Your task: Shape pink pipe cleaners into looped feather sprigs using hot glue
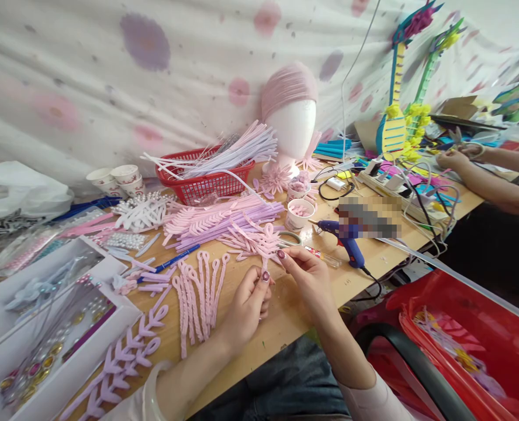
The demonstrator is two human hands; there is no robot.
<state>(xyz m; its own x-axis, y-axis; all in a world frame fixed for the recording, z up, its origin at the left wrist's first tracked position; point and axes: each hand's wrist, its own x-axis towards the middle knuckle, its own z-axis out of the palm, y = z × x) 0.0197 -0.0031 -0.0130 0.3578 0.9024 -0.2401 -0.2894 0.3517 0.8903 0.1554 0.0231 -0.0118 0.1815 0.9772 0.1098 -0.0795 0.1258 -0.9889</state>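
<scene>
Between the thumb and fingers of my left hand (251, 297) is a pale pink pipe cleaner (265, 264), its upper part standing out above the thumb. My right hand (308, 273) pinches close beside it, thumb and fingertip together near the pink fuzzy piece; whatever lies between those fingertips is too small to make out. Several looped, twisted pink pipe cleaner stems (198, 298) lie left of my hands. Just beyond the fingertips sits a pile of short pink pipe cleaner pieces (246, 242). Purple leafy pipe cleaner sprigs (130, 351) rest at the table's near left.
A blue glue gun (347, 242) lies right of my hands, its cord running over the edge. Behind are a red basket (211, 186) of pipe cleaners, paper cups (300, 216) and a foam head (292, 126). A co-worker's hands (461, 158) hold scissors at right.
</scene>
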